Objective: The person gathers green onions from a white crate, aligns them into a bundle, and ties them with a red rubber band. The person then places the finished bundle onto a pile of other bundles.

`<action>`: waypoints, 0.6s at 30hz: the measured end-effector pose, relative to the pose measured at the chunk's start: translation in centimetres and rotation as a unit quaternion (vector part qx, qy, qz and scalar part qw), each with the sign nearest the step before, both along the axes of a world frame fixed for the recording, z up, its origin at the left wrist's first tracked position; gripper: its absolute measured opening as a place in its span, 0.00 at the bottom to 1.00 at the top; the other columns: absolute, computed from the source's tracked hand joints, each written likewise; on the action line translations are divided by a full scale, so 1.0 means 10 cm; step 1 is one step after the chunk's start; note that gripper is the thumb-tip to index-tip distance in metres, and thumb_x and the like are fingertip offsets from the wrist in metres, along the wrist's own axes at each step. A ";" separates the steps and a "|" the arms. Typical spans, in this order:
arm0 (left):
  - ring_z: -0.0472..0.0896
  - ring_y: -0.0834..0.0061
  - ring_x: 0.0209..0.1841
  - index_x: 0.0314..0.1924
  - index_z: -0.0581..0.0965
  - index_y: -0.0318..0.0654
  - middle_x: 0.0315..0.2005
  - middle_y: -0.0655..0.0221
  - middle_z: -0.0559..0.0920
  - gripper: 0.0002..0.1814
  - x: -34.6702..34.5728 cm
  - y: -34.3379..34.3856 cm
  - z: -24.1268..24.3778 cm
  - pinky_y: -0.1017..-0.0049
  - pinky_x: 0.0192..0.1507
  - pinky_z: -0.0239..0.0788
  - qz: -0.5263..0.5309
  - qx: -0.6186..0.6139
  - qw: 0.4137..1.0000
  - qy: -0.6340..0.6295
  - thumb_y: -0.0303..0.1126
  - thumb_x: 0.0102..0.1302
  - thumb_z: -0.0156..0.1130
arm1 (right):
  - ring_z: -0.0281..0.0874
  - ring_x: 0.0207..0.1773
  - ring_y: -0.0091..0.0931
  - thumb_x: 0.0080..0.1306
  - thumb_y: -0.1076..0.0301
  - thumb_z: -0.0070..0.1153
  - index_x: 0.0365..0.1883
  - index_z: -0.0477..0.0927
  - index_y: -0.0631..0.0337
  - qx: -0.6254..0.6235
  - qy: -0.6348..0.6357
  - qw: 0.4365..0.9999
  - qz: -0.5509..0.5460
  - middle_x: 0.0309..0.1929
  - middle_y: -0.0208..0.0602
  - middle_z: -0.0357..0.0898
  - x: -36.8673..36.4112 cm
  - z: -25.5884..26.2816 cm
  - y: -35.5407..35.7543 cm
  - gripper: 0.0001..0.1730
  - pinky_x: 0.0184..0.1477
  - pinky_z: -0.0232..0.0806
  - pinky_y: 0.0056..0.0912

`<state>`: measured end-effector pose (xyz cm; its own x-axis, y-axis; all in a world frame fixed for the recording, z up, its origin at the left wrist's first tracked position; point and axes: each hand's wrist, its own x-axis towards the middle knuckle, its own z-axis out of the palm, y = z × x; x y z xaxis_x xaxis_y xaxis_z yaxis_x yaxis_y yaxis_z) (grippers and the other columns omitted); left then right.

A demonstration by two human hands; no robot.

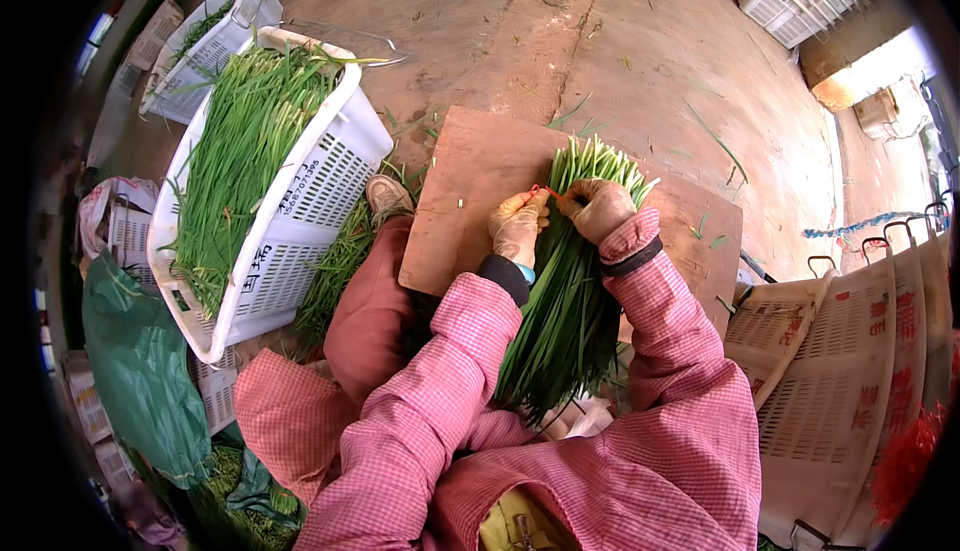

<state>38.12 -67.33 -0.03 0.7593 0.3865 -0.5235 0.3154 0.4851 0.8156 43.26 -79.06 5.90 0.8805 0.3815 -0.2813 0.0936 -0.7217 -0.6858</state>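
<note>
A thick bundle of long green leaves that look like garlic chives (566, 318) lies on a brown wooden board (480, 168). Its pale cut ends point away from me, and the leaf tips hang over the near edge towards my lap. My left hand (519, 224), in a thin glove, pinches one part of a thin red tie (554, 193) at the bundle's left side. Also gloved, my right hand (600, 209) grips the other part of the tie above the stems. Whether the tie passes under the bundle is hidden.
At left stands a white plastic crate (330, 191) heaped with loose chives, a second crate (217, 48) behind it. More chives (337, 266) lie beside my leg. Nested crates (817, 333) and red strands (907, 461) are at right. A green sheet (142, 363) hangs at lower left.
</note>
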 end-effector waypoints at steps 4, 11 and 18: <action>0.70 0.88 0.19 0.33 0.80 0.39 0.20 0.76 0.77 0.05 0.01 0.02 -0.09 0.87 0.23 0.59 -0.014 -0.039 0.999 -0.031 0.31 0.59 0.63 | 0.78 0.29 0.38 0.54 0.67 0.54 0.30 0.81 0.61 -0.036 -0.060 0.996 0.054 0.26 0.46 0.79 0.00 0.03 0.06 0.09 0.32 0.69 0.35; 0.71 0.87 0.25 0.37 0.80 0.36 0.23 0.78 0.78 0.06 -0.03 -0.01 -0.21 0.86 0.29 0.63 -0.038 0.014 0.996 -0.082 0.28 0.60 0.60 | 0.78 0.29 0.36 0.55 0.67 0.53 0.31 0.81 0.61 -0.061 -0.078 0.994 0.047 0.26 0.45 0.79 -0.03 0.06 0.15 0.09 0.35 0.69 0.34; 0.72 0.88 0.29 0.41 0.79 0.38 0.27 0.78 0.79 0.09 -0.09 0.16 -0.04 0.87 0.33 0.61 -0.117 -0.131 0.979 -0.101 0.31 0.63 0.57 | 0.78 0.33 0.39 0.56 0.69 0.51 0.33 0.80 0.63 -0.045 -0.109 0.992 0.041 0.29 0.47 0.78 -0.07 0.00 0.15 0.10 0.37 0.69 0.35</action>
<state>37.17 -65.69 -0.46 0.9091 0.0618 -0.4120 0.2889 0.6189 0.7304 42.58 -77.53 5.87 0.8909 0.4367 -0.1246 0.2936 -0.7632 -0.5756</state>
